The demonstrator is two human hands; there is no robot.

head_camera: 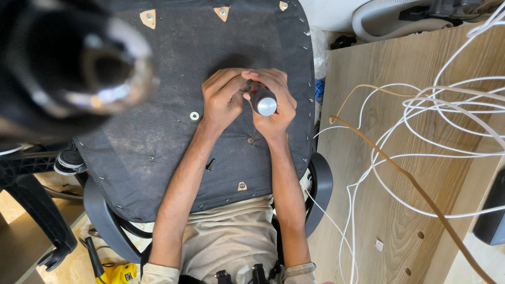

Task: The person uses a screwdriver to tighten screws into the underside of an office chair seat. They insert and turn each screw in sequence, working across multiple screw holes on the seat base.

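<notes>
Both hands are together at the middle of the upturned chair seat. The right hand clamps an upright screwdriver; the left hand steadies its tip.

2 hands, 1 screwdriver, 1 upturned chair seat, 1 washer, 1 loose screw.
</notes>
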